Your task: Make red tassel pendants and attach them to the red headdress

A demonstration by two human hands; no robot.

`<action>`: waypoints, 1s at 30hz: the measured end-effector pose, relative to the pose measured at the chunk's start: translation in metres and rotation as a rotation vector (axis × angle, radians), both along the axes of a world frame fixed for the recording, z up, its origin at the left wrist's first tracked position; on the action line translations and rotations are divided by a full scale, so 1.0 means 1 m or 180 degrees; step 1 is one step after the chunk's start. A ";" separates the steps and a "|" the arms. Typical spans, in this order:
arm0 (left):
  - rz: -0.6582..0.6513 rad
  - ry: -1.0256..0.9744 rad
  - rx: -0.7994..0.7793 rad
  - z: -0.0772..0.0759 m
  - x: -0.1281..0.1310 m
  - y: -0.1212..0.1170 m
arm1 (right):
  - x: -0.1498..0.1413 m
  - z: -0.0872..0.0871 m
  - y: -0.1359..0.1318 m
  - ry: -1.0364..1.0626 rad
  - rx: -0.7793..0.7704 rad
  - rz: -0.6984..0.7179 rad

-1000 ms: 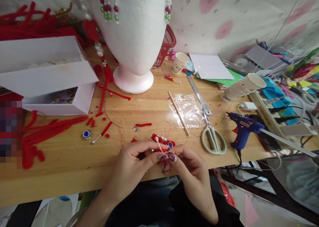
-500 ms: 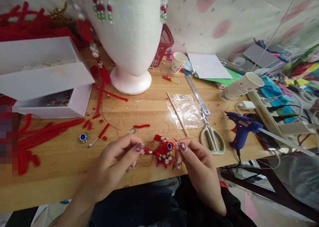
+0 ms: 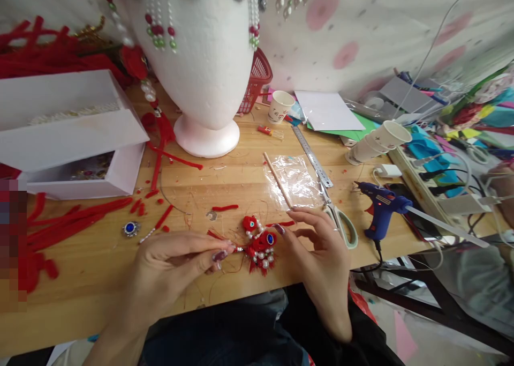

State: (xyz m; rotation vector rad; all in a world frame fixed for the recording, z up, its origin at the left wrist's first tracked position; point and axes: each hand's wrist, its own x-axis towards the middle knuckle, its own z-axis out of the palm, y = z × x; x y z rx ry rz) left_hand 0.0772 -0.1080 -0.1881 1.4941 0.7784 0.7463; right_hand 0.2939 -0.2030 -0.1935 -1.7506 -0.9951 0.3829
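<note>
A red ornament [image 3: 263, 246] with pearl beads and a blue gem lies near the table's front edge. At its left end, my left hand [image 3: 172, 264] pinches its red tassel between thumb and fingertips. Just right of the ornament is my right hand [image 3: 317, 253], thumb and fingers apart and nothing gripped. A short red chenille strip [image 3: 286, 224] passes beside its thumb; whether they touch I cannot tell. Left of my left hand lies a silver-rimmed blue gem [image 3: 130, 228].
A glue gun [image 3: 383, 205] and scissors [image 3: 345, 229] lie to the right, a steel ruler [image 3: 313, 157] behind. Beside them are a wooden stick [image 3: 277, 179] and clear film [image 3: 299, 186]. A white foam head [image 3: 204, 66] stands at the back, a white box [image 3: 124, 176] at left.
My right hand has let go of the ornament's right side and opened, moving slightly right and up. The left still pinches the tassel. The whole view has shifted a little.
</note>
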 end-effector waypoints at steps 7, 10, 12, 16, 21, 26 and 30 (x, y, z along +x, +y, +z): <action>0.0364 -0.0322 -0.0028 -0.004 -0.001 -0.008 | -0.005 -0.009 0.001 0.0319 0.0567 0.0316; 0.0460 -0.0199 -0.0277 0.002 0.001 -0.014 | -0.010 -0.012 0.003 0.0533 0.0667 0.0321; 0.0642 -0.0291 -0.0677 0.007 0.005 -0.019 | -0.013 -0.015 0.004 0.0668 0.0781 0.0381; 0.0822 -0.0611 -0.1444 0.013 0.016 -0.026 | -0.016 -0.020 0.005 0.0865 0.0967 0.0504; 0.1033 -0.0806 -0.1556 0.019 0.022 -0.029 | -0.016 -0.023 0.003 0.1232 0.1040 0.0800; 0.1223 -0.0510 -0.1353 0.026 0.033 -0.031 | -0.017 -0.025 0.003 0.1715 0.1134 0.1029; 0.0831 -0.0320 -0.1069 0.024 0.053 -0.026 | -0.021 -0.027 0.005 0.1674 0.1107 0.1014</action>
